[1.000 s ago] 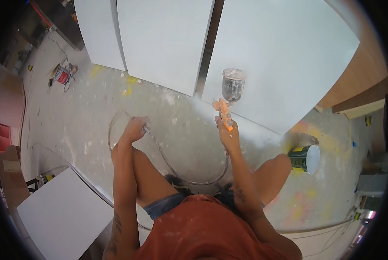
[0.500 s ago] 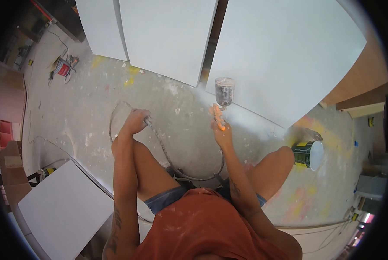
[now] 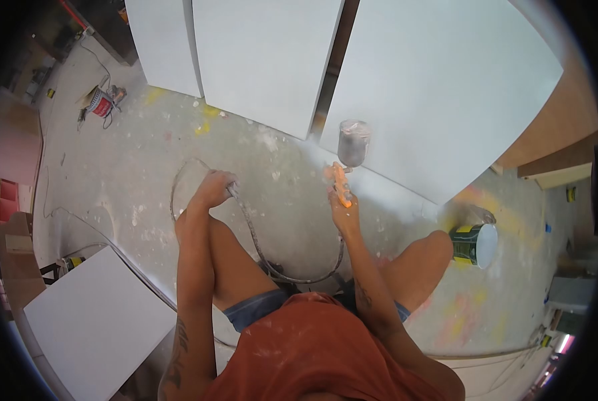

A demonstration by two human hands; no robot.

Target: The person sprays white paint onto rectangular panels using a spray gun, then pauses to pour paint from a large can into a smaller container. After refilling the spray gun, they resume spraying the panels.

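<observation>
My right hand (image 3: 343,208) is closed round the orange handle of a paint spray gun (image 3: 354,144), whose grey cup stands above the grip. In front of the gun is a large white panel (image 3: 439,87), its lower edge close by. My left hand (image 3: 215,188), resting over my left knee, grips the air hose (image 3: 252,237). The hose loops down between my legs and up to the right hand. Fingers of both hands are partly hidden by the grip and the angle.
Two more white panels (image 3: 259,67) stand to the left of the large one. A paint can (image 3: 474,245) is beside my right knee. A red-labelled bucket (image 3: 101,105) sits at the far left, and another white board (image 3: 102,321) lies at lower left. Paint spots mark the floor (image 3: 272,174).
The spray gun and right hand have shifted slightly to the right in view. My left hand stays on the hose with hardly any movement.
</observation>
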